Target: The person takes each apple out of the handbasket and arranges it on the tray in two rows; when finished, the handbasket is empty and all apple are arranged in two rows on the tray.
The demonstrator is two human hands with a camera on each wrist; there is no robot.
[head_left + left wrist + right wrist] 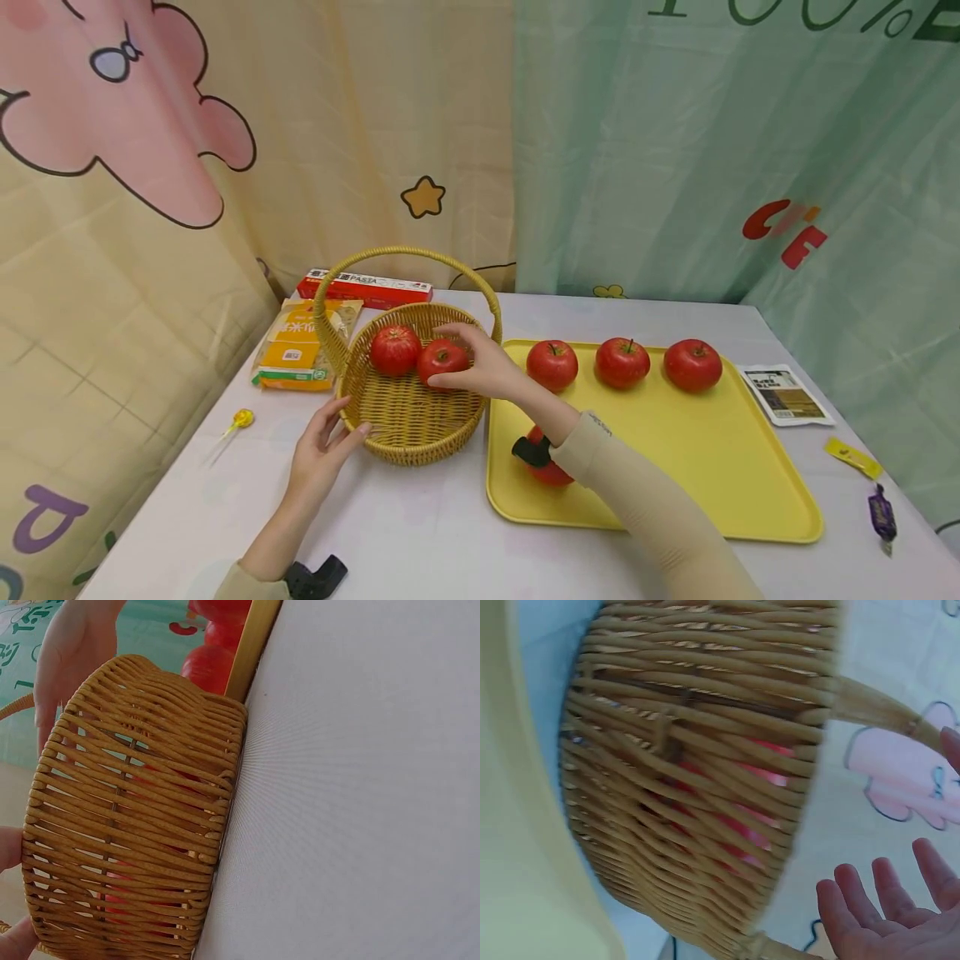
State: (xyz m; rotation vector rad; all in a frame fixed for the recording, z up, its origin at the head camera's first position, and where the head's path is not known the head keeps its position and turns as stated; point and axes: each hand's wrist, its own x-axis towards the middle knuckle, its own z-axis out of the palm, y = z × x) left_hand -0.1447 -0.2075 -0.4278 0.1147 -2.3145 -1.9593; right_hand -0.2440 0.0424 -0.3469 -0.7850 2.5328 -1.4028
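Observation:
My left hand [322, 450] is at the near left side of a woven wicker basket [416, 454], its thumb and fingertips right at the rim, fingers apart. Inside the basket are two red apples: one apple [395, 350] to the left, another apple [438, 363] beside it. My right hand [480, 362] reaches over the basket's right rim, thumb and fingers spread around the second apple. The right wrist view shows that hand [900, 919] above the rim with its fingers spread and nothing between them; red shows through the weave below.
Right of the basket, a yellow tray [675, 450] bears several apples, one partly hidden under my right wrist. A noodle packet [300, 346], red pasta box [367, 289] and lollipop [242, 418] lie left. A white pouch [786, 395] and wrapped sweets [882, 512] lie right.

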